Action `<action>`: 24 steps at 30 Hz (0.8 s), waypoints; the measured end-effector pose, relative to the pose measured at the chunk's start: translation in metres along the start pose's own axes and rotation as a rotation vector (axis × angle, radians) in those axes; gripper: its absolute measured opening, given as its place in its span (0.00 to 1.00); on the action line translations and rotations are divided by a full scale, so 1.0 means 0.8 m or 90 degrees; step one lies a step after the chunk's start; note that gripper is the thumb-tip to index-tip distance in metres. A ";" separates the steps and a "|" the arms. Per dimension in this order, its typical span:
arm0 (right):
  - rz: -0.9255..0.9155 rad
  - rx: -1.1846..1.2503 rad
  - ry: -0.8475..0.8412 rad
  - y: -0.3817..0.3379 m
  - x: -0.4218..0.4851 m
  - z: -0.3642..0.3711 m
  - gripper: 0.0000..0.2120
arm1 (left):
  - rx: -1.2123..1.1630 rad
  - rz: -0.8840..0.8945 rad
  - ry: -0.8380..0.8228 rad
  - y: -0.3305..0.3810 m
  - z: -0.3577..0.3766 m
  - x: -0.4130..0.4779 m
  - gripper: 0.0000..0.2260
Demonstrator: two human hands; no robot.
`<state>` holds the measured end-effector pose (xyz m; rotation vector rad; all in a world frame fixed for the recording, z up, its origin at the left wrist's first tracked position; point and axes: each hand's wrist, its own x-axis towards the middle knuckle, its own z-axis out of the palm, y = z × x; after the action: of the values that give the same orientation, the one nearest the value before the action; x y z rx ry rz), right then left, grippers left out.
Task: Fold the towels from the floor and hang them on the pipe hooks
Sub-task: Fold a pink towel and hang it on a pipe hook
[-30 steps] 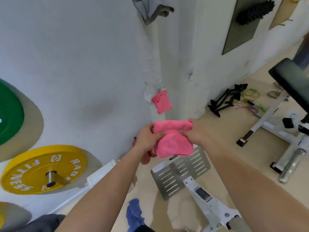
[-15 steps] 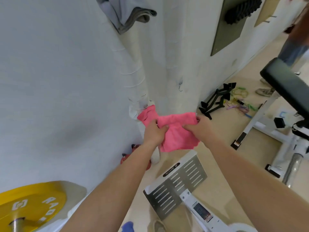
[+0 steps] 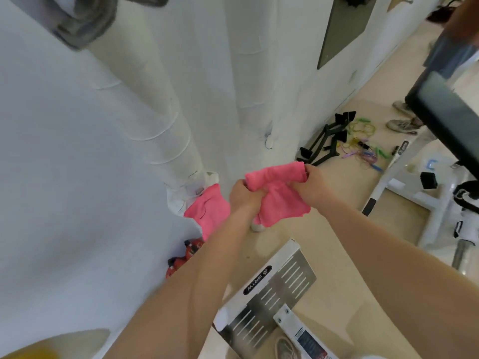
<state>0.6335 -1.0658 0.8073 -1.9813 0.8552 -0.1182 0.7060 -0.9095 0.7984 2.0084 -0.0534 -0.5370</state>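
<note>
A folded pink towel [image 3: 278, 195] hangs between my hands in front of the white wrapped pipe [image 3: 155, 117]. My left hand [image 3: 245, 196] grips its left top corner, and my right hand [image 3: 315, 187] grips its right top corner. A second pink towel [image 3: 207, 213] hangs low on the pipe, just left of my left wrist. A grey towel [image 3: 80, 22] hangs higher up the pipe at the top left. The hooks themselves are hidden.
A slotted metal footplate [image 3: 269, 288] of a white machine lies on the floor below my arms. Black handles and coloured bands [image 3: 350, 141] lie by the wall. A person's shoes [image 3: 403, 123] stand at the right, near a black padded bench [image 3: 451, 120]. Red objects [image 3: 186, 255] sit at the wall's foot.
The view has tilted up and closer to the pipe. My hands have carried the pink towel up and to the right, beside the hanging pink towel. The yellow weight plate has nearly left the view.
</note>
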 end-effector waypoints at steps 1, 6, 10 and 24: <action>-0.008 0.000 0.004 0.001 0.028 0.004 0.17 | -0.012 -0.014 0.016 0.003 0.009 0.021 0.10; -0.056 -0.009 0.031 -0.005 0.155 0.015 0.08 | -0.091 -0.053 0.114 0.020 0.063 0.121 0.12; -0.086 0.017 0.037 -0.001 0.238 0.025 0.10 | -0.144 -0.050 0.159 0.023 0.097 0.187 0.14; 0.047 0.095 -0.066 0.057 0.335 0.071 0.15 | -0.187 -0.101 0.169 -0.025 0.146 0.276 0.17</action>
<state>0.8347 -1.2024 0.6725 -1.7989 0.8269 -0.0357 0.8546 -1.0550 0.6589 1.7858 0.3311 -0.3497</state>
